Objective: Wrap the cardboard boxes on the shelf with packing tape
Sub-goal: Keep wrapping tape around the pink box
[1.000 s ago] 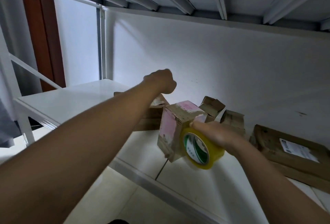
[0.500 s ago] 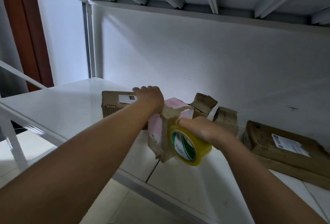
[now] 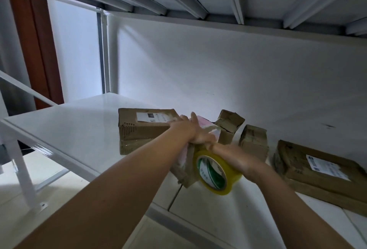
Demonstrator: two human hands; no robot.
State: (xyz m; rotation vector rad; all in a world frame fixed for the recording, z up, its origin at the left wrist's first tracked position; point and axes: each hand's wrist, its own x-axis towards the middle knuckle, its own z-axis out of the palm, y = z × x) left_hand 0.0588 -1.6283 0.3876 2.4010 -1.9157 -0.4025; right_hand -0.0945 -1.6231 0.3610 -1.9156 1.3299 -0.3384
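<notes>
Box (image 3: 183,167), pink-faced: tilted over shelf (image 3: 79,129) front edge; left hand (image 3: 195,132) flat on top, fingers straight, steadying; right hand (image 3: 236,159) curled round tape (image 3: 215,173), pressed against box for wrapping

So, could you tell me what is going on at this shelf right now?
A person is taping a small pink-sided cardboard box, held at the front edge of the white shelf. The left hand lies over the top of the box with fingers extended, while the right hand grips a yellow roll of packing tape against its side. Several other cardboard boxes sit behind, including a labelled one.
</notes>
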